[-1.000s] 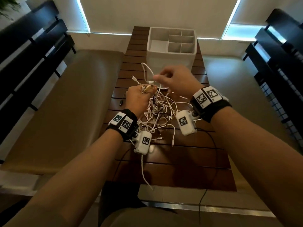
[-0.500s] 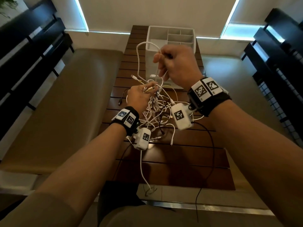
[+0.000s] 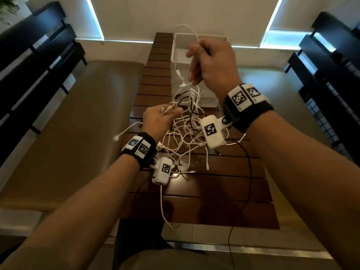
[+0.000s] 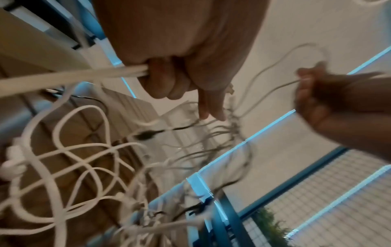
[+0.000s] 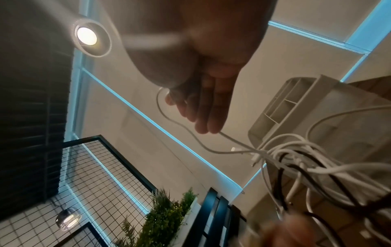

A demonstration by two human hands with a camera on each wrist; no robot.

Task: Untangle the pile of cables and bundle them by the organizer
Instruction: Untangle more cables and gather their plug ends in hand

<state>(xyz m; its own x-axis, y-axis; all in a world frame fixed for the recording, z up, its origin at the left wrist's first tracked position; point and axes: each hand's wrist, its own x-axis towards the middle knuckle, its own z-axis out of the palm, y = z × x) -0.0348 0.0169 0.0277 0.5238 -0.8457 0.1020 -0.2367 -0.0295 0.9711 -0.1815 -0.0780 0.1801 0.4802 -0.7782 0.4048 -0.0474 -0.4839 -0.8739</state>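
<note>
Both hands are up off the table here, forearms reaching forward side by side. The left hand sits lower and nearer, fist curled with knuckles up, gripping a bunch of strands from the pile of cables. From the left wrist view you can see its fingers wrapped tight around a couple of white strands, with one or two fingers poking straight down past the fist.

The right hand is raised higher and further out, in front of the organizer, wrist bent. It's pinching a single white cable between thumb and forefinger, and that cable arcs up in a loop above the hand and drops back down into the tangle. The other fingers hang down fairly straight and together in the right wrist view, with the thin cable running past their tips towards the knot. Bit blurry though, so the exact pinch point is hard to make out.

The tangle itself hangs between the two hands, mostly white strands with a few black ones mixed in, lower loops drooping onto the dark slatted table. One white end trails off the near edge of the table, another sticks out to the left of the left hand. The organizer is a white box with dividers, standing at the far end of the table just behind the pile.
</note>
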